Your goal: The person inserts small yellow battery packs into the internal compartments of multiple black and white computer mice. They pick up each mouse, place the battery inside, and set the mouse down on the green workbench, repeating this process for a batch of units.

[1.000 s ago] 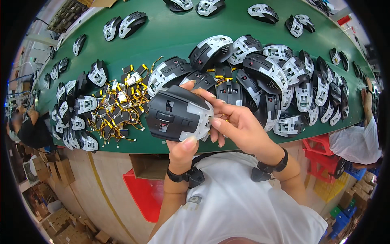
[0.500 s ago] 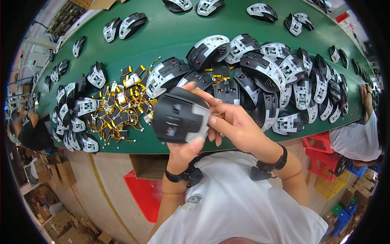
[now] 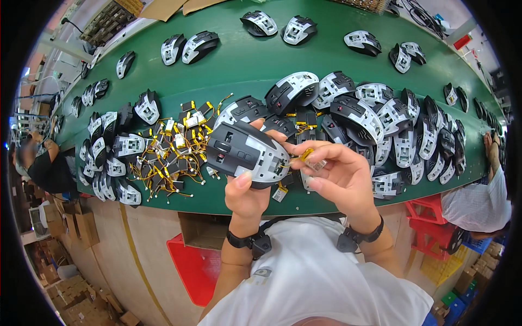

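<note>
A black and white computer mouse body (image 3: 242, 155) lies in my left hand (image 3: 247, 195), with the thumb on its near edge and fingers around its far side. Its white end, with open slots, faces right. My right hand (image 3: 342, 176) pinches a small battery (image 3: 312, 159) with yellow tape and a silvery face, just off that white end. A thin wire seems to run between the battery and the mouse body. Beyond my left hand lies a tangled heap of batteries (image 3: 174, 146) with yellow tape and coloured leads.
Many mouse bodies (image 3: 405, 133) are piled on the right of the green table (image 3: 217, 81), with a smaller pile (image 3: 100, 155) at left. Others stand along the far side. A red bin (image 3: 190, 271) is below the table edge. One person (image 3: 476, 201) sits at right, another (image 3: 46, 168) at left.
The mouse body has turned in my left hand, its white end now pointing right. My right hand has drawn away from it and now shows a battery. The whole view has shifted slightly.
</note>
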The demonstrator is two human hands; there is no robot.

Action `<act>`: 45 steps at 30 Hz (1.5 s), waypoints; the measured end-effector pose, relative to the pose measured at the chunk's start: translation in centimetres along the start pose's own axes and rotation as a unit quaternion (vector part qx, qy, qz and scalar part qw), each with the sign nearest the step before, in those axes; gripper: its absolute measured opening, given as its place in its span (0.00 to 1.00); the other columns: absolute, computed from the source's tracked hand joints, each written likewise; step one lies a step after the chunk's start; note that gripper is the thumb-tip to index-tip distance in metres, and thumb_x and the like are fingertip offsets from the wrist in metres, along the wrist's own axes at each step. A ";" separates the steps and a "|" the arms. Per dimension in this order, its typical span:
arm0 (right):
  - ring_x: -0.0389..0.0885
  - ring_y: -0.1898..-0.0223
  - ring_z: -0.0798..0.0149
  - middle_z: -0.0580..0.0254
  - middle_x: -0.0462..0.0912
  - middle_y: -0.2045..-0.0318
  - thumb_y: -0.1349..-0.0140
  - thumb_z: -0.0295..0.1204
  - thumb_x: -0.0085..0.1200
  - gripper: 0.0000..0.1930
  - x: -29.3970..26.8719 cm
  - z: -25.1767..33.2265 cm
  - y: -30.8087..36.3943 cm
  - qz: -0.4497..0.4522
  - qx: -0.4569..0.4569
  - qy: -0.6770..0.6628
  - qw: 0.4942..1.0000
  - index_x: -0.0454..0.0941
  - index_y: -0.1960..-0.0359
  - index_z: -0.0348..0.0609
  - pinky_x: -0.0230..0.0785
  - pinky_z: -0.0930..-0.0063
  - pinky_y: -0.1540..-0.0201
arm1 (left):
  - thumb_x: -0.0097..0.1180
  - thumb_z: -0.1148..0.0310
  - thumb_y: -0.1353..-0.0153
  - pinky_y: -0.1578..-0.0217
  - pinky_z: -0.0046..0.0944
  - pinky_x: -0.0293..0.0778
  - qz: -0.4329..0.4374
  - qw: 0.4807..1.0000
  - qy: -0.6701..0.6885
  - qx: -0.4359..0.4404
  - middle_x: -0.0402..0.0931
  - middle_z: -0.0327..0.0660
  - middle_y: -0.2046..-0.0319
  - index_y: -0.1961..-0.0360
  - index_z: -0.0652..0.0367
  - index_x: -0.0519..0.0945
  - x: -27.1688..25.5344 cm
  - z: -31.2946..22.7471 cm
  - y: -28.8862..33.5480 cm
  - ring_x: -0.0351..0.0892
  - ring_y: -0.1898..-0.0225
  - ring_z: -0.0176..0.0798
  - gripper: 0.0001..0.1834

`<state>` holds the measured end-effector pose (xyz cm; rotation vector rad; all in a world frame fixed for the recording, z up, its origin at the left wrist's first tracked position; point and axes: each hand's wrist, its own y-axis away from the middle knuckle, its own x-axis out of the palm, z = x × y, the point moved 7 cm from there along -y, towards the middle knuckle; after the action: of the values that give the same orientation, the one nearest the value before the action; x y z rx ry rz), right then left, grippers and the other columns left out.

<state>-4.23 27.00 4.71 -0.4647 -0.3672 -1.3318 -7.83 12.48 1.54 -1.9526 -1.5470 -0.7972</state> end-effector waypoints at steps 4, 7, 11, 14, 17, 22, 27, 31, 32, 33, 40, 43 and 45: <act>0.76 0.43 0.55 0.43 0.70 0.40 0.39 0.12 0.49 0.21 0.2 0.2 -0.4 0.007 0.012 0.021 1.000 0.68 0.42 0.26 0.70 0.67 0.40 | 0.56 0.52 0.55 0.47 0.48 0.73 -0.007 1.000 -0.001 0.007 0.72 0.56 0.48 0.34 0.66 0.59 0.6 -0.3 -0.1 0.76 0.49 0.52 0.48; 0.75 0.41 0.53 0.43 0.65 0.36 0.37 0.12 0.47 0.23 1.0 0.7 -0.4 0.022 0.033 0.025 0.999 0.66 0.39 0.26 0.71 0.68 0.41 | 0.56 0.50 0.56 0.46 0.46 0.73 -0.011 1.000 -0.013 0.007 0.72 0.57 0.48 0.35 0.67 0.60 0.5 -0.4 0.0 0.75 0.47 0.51 0.49; 0.77 0.42 0.55 0.44 0.69 0.38 0.35 0.14 0.44 0.21 0.5 0.5 -0.2 0.019 0.037 0.037 0.998 0.67 0.39 0.27 0.73 0.72 0.44 | 0.56 0.51 0.54 0.47 0.46 0.74 0.000 1.000 0.000 0.010 0.72 0.56 0.48 0.34 0.65 0.59 0.4 -0.4 -0.1 0.76 0.48 0.52 0.48; 0.79 0.45 0.57 0.47 0.75 0.43 0.35 0.16 0.47 0.18 0.0 0.3 -0.2 -0.005 0.054 0.060 0.997 0.71 0.42 0.29 0.74 0.76 0.48 | 0.57 0.52 0.53 0.48 0.49 0.75 0.015 1.000 0.005 0.012 0.72 0.56 0.48 0.34 0.64 0.58 0.2 -0.6 -0.3 0.78 0.50 0.55 0.47; 0.82 0.53 0.64 0.50 0.78 0.47 0.35 0.18 0.51 0.15 -0.1 0.1 -0.1 -0.016 0.053 0.090 0.994 0.76 0.47 0.30 0.74 0.81 0.55 | 0.57 0.51 0.53 0.48 0.51 0.75 0.011 1.000 -0.014 0.009 0.72 0.55 0.49 0.34 0.64 0.58 0.2 -0.5 -0.3 0.78 0.50 0.56 0.47; 0.76 0.70 0.75 0.56 0.82 0.59 0.35 0.21 0.53 0.12 0.3 0.0 -0.5 -0.010 -0.082 0.109 0.991 0.79 0.51 0.33 0.69 0.82 0.69 | 0.57 0.51 0.53 0.49 0.51 0.76 -0.001 1.000 -0.008 0.008 0.72 0.55 0.49 0.34 0.64 0.59 0.2 -0.5 -0.4 0.78 0.50 0.55 0.47; 0.80 0.68 0.67 0.53 0.82 0.60 0.39 0.18 0.55 0.16 1.0 1.0 -0.7 -0.046 -0.152 0.318 0.935 0.78 0.48 0.35 0.74 0.78 0.67 | 0.54 0.49 0.54 0.51 0.47 0.76 -0.036 0.999 0.000 -0.003 0.74 0.56 0.50 0.37 0.67 0.64 1.0 -0.8 -0.4 0.77 0.51 0.51 0.45; 0.81 0.68 0.64 0.53 0.80 0.63 0.47 0.16 0.60 0.22 2.9 1.6 -0.7 -0.012 -0.270 0.494 0.826 0.79 0.48 0.39 0.78 0.74 0.66 | 0.52 0.50 0.50 0.50 0.49 0.75 -0.042 0.998 0.052 -0.008 0.73 0.56 0.48 0.38 0.68 0.65 1.0 -0.7 -0.4 0.75 0.48 0.50 0.42; 0.80 0.68 0.65 0.55 0.80 0.63 0.48 0.16 0.61 0.22 3.0 1.5 -0.8 0.001 -0.276 0.513 0.813 0.80 0.48 0.40 0.78 0.74 0.67 | 0.52 0.50 0.49 0.49 0.50 0.75 -0.037 0.997 0.068 -0.023 0.72 0.56 0.48 0.39 0.69 0.65 0.7 -0.5 -0.5 0.74 0.47 0.50 0.41; 0.79 0.70 0.66 0.59 0.79 0.65 0.52 0.18 0.65 0.22 3.0 1.7 -1.1 -0.004 -0.286 0.527 0.801 0.82 0.51 0.43 0.77 0.75 0.68 | 0.52 0.49 0.48 0.49 0.51 0.75 -0.049 0.996 0.075 -0.019 0.72 0.56 0.49 0.38 0.70 0.64 1.0 -0.8 -0.9 0.74 0.48 0.53 0.42; 0.79 0.71 0.65 0.62 0.80 0.65 0.57 0.21 0.67 0.22 3.2 2.6 -0.2 0.032 -0.360 0.562 0.744 0.83 0.56 0.41 0.74 0.74 0.72 | 0.52 0.48 0.48 0.49 0.51 0.75 -0.027 0.993 0.095 -0.060 0.72 0.57 0.51 0.38 0.71 0.64 0.4 0.2 -0.5 0.77 0.53 0.58 0.43; 0.79 0.71 0.64 0.62 0.79 0.64 0.57 0.23 0.67 0.21 3.5 2.9 -0.4 0.068 -0.391 0.587 0.706 0.83 0.56 0.41 0.74 0.73 0.71 | 0.51 0.49 0.47 0.48 0.51 0.74 -0.021 0.991 0.112 -0.070 0.72 0.58 0.51 0.38 0.71 0.64 0.6 0.4 -0.6 0.75 0.52 0.58 0.42; 0.79 0.70 0.63 0.61 0.79 0.64 0.56 0.24 0.66 0.21 3.7 2.8 -0.3 0.091 -0.388 0.585 0.706 0.83 0.56 0.41 0.75 0.73 0.70 | 0.50 0.49 0.47 0.48 0.51 0.73 -0.011 0.988 0.138 -0.074 0.72 0.60 0.51 0.38 0.72 0.64 0.3 0.6 -0.6 0.75 0.51 0.58 0.42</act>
<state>-3.76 25.30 9.06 -0.2289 1.3318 -1.2778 -8.26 13.26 1.38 -1.8346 -1.3802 -1.1687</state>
